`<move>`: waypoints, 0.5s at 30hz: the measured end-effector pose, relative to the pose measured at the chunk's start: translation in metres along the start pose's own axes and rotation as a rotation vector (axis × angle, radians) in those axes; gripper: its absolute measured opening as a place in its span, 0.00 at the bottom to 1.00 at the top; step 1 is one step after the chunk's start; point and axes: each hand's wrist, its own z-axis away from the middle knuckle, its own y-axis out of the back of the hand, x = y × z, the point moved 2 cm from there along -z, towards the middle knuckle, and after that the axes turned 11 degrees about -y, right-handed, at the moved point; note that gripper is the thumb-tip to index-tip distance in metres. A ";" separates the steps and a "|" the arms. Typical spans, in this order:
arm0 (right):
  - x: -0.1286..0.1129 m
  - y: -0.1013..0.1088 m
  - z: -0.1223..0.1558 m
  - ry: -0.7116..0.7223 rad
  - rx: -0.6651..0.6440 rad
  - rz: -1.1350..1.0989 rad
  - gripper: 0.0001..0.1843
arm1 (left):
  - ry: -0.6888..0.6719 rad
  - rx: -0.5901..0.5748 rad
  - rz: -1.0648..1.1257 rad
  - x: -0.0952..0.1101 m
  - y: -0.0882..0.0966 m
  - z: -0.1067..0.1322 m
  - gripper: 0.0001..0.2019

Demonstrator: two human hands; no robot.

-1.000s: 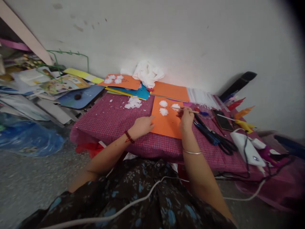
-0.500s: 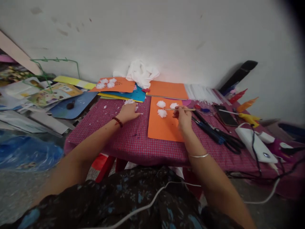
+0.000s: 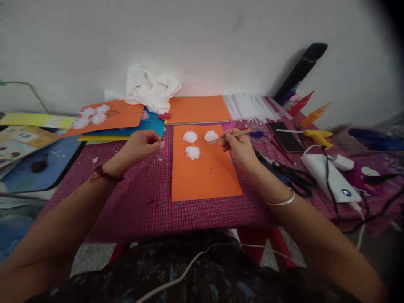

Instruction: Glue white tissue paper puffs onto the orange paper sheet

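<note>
An orange paper sheet [image 3: 205,176] lies on the pink checked tablecloth [image 3: 139,202], with three white fluffy tufts [image 3: 192,152] near its far end. My right hand [image 3: 238,145] is closed on a thin wooden stick [image 3: 243,133] whose tip points at the right-hand tuft [image 3: 211,136]. My left hand [image 3: 142,143] hovers left of the sheet with fingers pinched together on a small white bit [image 3: 162,144], too small to name.
Scissors [image 3: 292,174], a phone [image 3: 285,142], a yellow glue gun [image 3: 317,136], a white power unit with cables [image 3: 331,181] and white strips [image 3: 251,107] lie right. A crumpled white cloth [image 3: 151,86] and more coloured sheets [image 3: 107,120] sit at the back left.
The view has swung left and closer. My left hand left the orange sheet, reached to white scraps at the far left, then drew back pinched. The right hand kept the stick.
</note>
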 end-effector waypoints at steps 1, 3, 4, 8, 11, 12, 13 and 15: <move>0.004 0.002 -0.002 -0.010 -0.009 0.000 0.06 | -0.017 -0.037 0.182 0.012 -0.002 -0.004 0.09; 0.010 0.006 -0.006 -0.017 -0.023 0.002 0.07 | -0.073 -0.139 0.409 0.035 -0.012 -0.013 0.07; 0.013 0.007 -0.008 -0.016 -0.026 0.003 0.07 | -0.091 -0.184 0.461 0.045 -0.019 -0.019 0.06; 0.024 0.015 -0.009 -0.017 -0.016 -0.001 0.08 | -0.118 -0.334 0.517 0.064 -0.051 -0.046 0.04; 0.029 0.020 -0.006 -0.009 -0.019 0.000 0.08 | -0.148 -0.395 0.556 0.063 -0.065 -0.059 0.06; 0.029 0.021 -0.004 0.000 -0.022 0.003 0.09 | -0.148 -0.398 0.560 0.060 -0.067 -0.061 0.07; 0.029 0.022 -0.002 0.013 -0.025 0.009 0.09 | -0.141 -0.394 0.554 0.057 -0.067 -0.061 0.08; 0.028 0.023 0.003 0.056 -0.040 0.044 0.08 | -0.131 -0.384 0.498 0.047 -0.060 -0.055 0.10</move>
